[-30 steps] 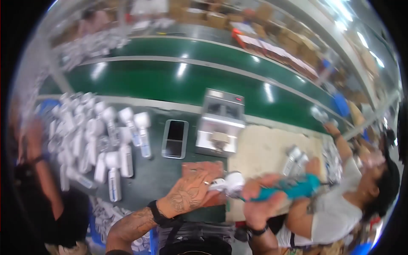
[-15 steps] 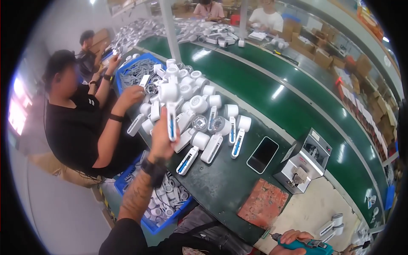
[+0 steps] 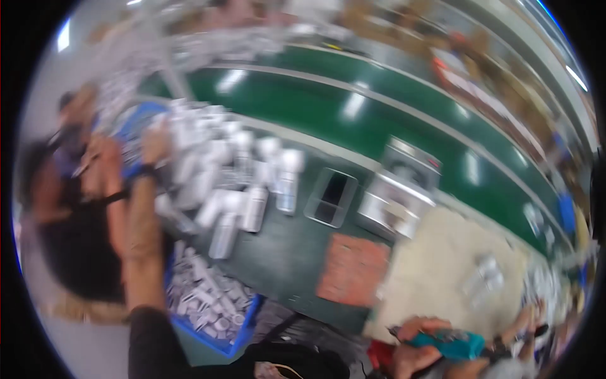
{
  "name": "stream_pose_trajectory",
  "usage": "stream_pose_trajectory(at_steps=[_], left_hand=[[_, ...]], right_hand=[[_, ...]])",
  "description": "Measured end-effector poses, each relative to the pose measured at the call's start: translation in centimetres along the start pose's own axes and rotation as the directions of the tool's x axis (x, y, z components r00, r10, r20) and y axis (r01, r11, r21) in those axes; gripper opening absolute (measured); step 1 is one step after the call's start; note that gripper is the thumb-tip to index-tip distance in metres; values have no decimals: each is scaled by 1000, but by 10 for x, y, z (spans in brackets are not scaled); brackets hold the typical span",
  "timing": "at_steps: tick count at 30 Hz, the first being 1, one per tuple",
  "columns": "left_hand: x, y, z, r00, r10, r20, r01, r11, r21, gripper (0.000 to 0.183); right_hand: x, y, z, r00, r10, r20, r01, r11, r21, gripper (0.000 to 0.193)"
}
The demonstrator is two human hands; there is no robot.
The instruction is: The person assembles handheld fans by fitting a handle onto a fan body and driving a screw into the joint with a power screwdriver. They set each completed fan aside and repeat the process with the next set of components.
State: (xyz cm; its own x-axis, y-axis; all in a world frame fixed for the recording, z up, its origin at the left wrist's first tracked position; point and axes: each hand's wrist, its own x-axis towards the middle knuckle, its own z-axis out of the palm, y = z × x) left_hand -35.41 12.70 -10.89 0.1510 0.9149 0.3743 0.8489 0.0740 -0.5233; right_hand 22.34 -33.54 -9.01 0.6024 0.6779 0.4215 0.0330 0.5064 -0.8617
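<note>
Motion smears my left hand (image 3: pixel 155 144), which reaches far left to the edge of a blue bin (image 3: pixel 140 114) beside the pile of white handheld fan bodies (image 3: pixel 211 151). Its fingers are blurred, so whether it holds anything cannot be made out. Several fan bodies with round heads and slim handles lie at the pile's near side, among them a white fan handle (image 3: pixel 255 208). Low on the right, my right hand (image 3: pixel 420 341) is closed around a teal electric screwdriver (image 3: pixel 451 344), whose tip points left.
A phone (image 3: pixel 333 197), a silver machine (image 3: pixel 401 189) and a reddish square pad (image 3: pixel 353 270) are on the dark green table. A blue crate (image 3: pixel 237 338) of white parts stands below. A co-worker (image 3: pixel 76 246) sits left; another person's arm (image 3: pixel 521 325) is right. Green conveyor (image 3: pixel 303 104) runs behind.
The view has swung right and blurred. My left hand has moved left, from holding a white fan body over the pile to the blue bin's edge. My right hand keeps the screwdriver.
</note>
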Motion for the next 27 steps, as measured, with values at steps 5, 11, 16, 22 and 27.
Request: stream_pose_trajectory(at_steps=[5, 11, 16, 22, 27], left_hand=[[-7, 38, -124, 874, -332, -354, 12, 743, -669, 34], [-118, 387, -399, 753, 472, -458, -325, -338, -883, 33], [-182, 570, -457, 617, 502, -606, -472, -380, -796, 51], [-199, 612, -451, 712, 503, -490, -367, -329, -870, 43], [-175, 532, -433, 707, 441, -553, -418, -372, -829, 24]], right_hand=[[-6, -4, 22, 973, 228, 20, -229, 963, 143, 64], [-8, -25, -23, 969, 243, -51, -239, 969, 65, 62], [-18, -27, -8, 959, 284, 11, -284, 956, 78, 64], [-31, -29, -18, 948, 317, -20, -317, 948, -5, 67], [-21, -19, -33, 959, 278, -59, -281, 959, -46, 63]])
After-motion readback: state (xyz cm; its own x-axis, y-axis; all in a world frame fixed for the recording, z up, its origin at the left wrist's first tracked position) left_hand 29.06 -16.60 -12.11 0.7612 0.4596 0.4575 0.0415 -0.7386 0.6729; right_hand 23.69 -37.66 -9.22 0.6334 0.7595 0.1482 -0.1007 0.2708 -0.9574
